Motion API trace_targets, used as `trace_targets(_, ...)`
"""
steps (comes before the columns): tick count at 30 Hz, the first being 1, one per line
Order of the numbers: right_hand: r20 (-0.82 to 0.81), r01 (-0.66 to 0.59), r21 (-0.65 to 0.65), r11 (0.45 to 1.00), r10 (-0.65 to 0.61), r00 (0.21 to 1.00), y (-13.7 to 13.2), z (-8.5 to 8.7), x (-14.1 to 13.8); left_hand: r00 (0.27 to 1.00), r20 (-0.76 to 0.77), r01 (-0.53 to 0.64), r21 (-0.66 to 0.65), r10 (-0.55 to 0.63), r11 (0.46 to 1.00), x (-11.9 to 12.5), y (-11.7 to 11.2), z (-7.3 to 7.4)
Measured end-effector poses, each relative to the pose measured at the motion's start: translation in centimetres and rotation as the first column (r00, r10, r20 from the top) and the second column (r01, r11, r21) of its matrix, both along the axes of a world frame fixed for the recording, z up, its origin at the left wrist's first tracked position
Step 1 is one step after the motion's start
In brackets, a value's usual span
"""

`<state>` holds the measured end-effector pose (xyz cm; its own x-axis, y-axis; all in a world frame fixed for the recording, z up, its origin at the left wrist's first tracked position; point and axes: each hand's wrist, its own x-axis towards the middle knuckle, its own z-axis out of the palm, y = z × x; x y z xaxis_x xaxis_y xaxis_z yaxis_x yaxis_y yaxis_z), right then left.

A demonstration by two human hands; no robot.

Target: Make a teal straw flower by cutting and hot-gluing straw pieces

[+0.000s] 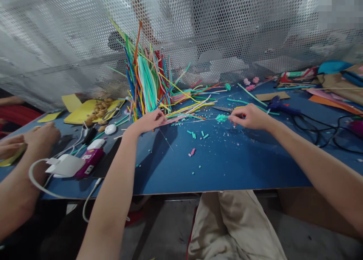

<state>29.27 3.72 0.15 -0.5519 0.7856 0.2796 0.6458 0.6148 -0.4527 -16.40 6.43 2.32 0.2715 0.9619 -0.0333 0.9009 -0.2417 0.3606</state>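
My left hand (154,120) is closed in a pinch on a thin pale thread or wire (198,120), whose exact kind I cannot tell. It runs nearly level to the right, and a loose strand hangs below the left fingers. My right hand (246,116) pinches the right side of a small cluster of teal pieces (221,118) on that strand. Its fingertips partly hide the cluster's end. Short cut teal pieces (194,135) and a pink piece (193,151) lie on the blue table below. Scissors (222,108) lie just behind the cluster.
A bundle of colourful fuzzy stems (147,82) stands behind my left hand, against a perforated metal screen (227,33). At right lie a blue glue gun (283,105) and black cables. Chargers (68,165) sit at left, beside another person's hands (42,139).
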Motion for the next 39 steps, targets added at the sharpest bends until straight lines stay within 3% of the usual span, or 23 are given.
trace_targets(3,-0.01,-0.02,0.006,1.0,0.021,1.0,0.0,0.0,0.0,0.999,-0.004,0.034,0.019,-0.034,0.999,-0.1,0.1,-0.2)
trace_targets(9,0.011,-0.026,0.021,0.999,0.025,1.0,0.1,-0.2,0.0,0.999,-0.046,0.032,0.178,-0.024,0.984,0.1,0.1,-0.1)
trace_targets(14,0.0,-0.022,0.013,1.0,0.022,1.0,0.1,-0.1,0.0,0.996,-0.058,0.07,0.101,-0.065,0.992,0.5,-0.3,0.3)
trace_targets(26,-0.052,0.019,0.072,0.997,-0.015,0.999,0.2,0.2,0.8,0.974,0.028,0.217,0.134,-0.223,0.967,2.6,-0.5,0.1)
trace_targets(35,-0.289,0.131,0.18,0.975,-0.075,0.954,-0.4,0.6,0.6,0.976,-0.11,0.215,0.341,-0.188,0.915,3.1,-0.9,0.8)
trace_targets(39,-0.354,0.141,0.155,0.978,-0.078,0.932,-0.3,0.6,0.6,0.979,-0.111,0.203,0.372,-0.173,0.906,3.0,-0.8,0.6)
